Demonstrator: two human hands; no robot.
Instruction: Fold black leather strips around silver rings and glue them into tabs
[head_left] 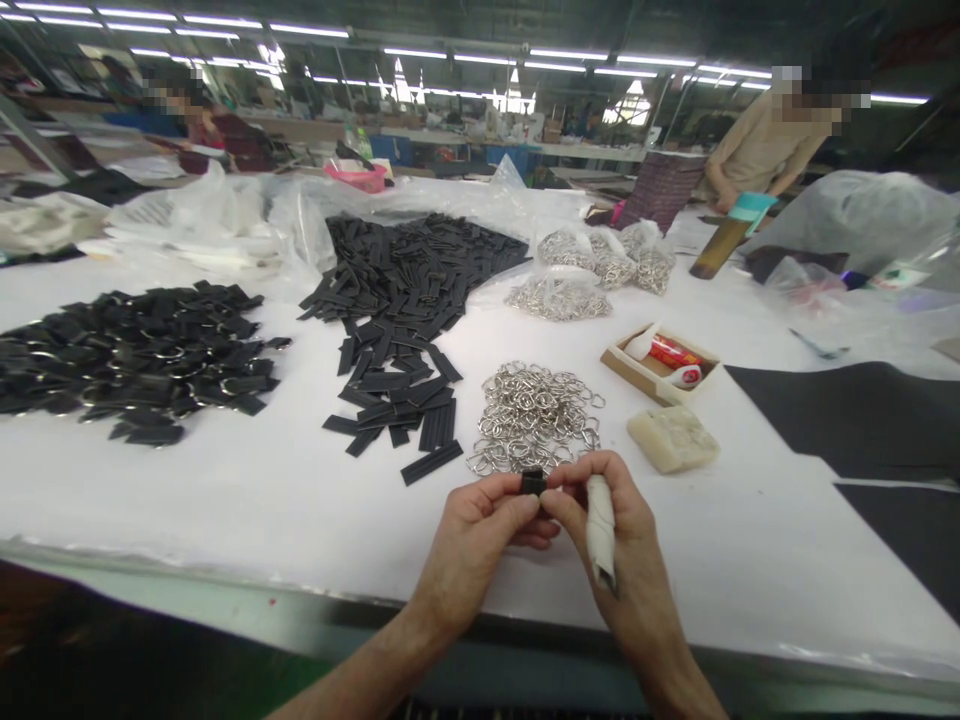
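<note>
My left hand [480, 540] pinches a small folded black strip [533, 482] between thumb and fingers, just above the table's front part. From the other side, the thumb and index finger of my right hand [626, 540] close on the same strip. A tool with a white-wrapped handle [600, 525] also rests in my right hand; its dark tip points down toward the wrist. Right behind my hands lies a heap of metal D-rings [536, 415]. Loose black strips [405, 390] are spread to its left. Whether a ring sits inside the folded strip is hidden by my fingers.
Strips with rings fitted [142, 350] are piled at left. Bagged rings [559, 295] and a larger strip heap [420, 265] lie farther back. On the right are a small box with a red tube [671, 355], a yellowish block [673, 440] and black sheets [855, 420]. Two people work beyond.
</note>
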